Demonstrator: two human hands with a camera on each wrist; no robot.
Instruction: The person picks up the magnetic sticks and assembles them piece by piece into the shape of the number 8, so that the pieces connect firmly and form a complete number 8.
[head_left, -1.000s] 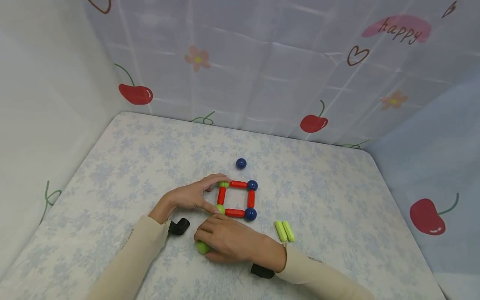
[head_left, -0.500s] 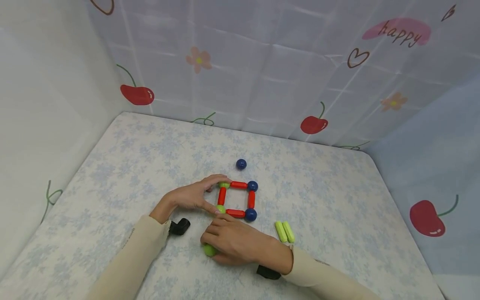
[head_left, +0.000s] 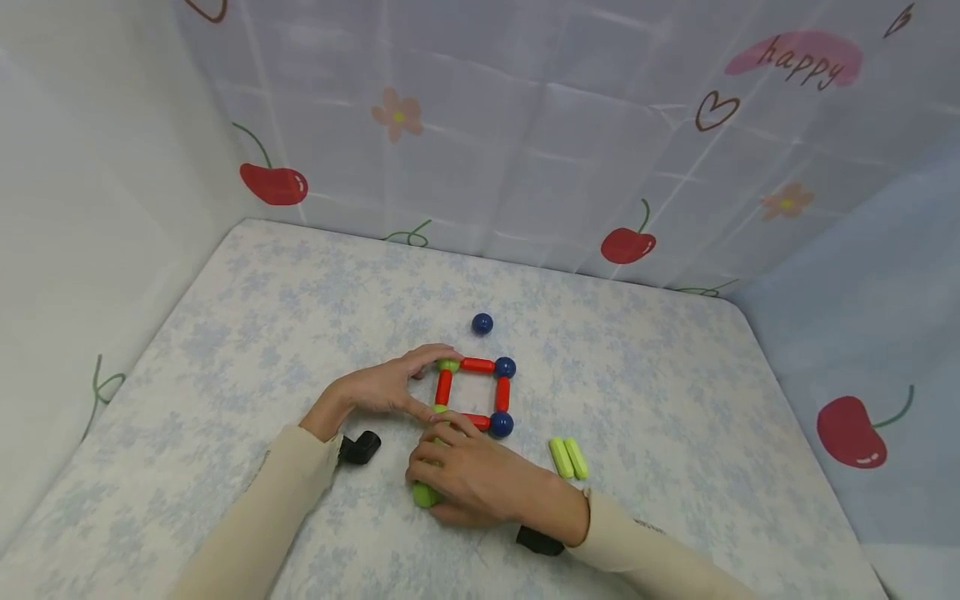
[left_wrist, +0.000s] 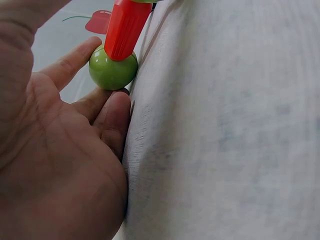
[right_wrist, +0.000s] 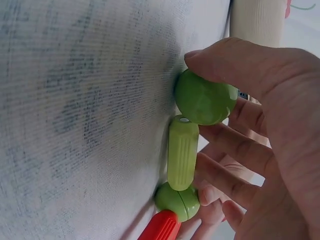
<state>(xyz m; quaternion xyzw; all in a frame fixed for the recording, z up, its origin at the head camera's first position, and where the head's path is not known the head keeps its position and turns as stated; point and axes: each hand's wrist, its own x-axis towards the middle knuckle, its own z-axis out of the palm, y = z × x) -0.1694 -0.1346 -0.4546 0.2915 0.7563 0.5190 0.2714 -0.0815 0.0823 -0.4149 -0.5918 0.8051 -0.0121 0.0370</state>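
A magnetic building square [head_left: 477, 365] lies flat on the table, made of red rods with two green balls on its left and two blue balls on its right. My left hand [head_left: 378, 388] holds its left side, fingers at the far green ball [left_wrist: 113, 69] and thumb at the near green ball [right_wrist: 177, 201]. My right hand [head_left: 476, 471] grips another green ball [right_wrist: 206, 97] between thumb and fingers. From this ball a light green rod [right_wrist: 183, 152] runs to the square's near green ball, touching it. In the head view, my right fingers mostly cover that rod.
A loose blue ball [head_left: 482, 324] lies beyond the square. Two light green rods [head_left: 567, 458] lie side by side to the right of the square. Patterned curtains [head_left: 525, 150] stand behind and beside the table [head_left: 660, 400].
My right hand has shifted right and slightly away from me with the green ball, bringing the light green rod in line with the square's near left corner. My left hand stays in place.
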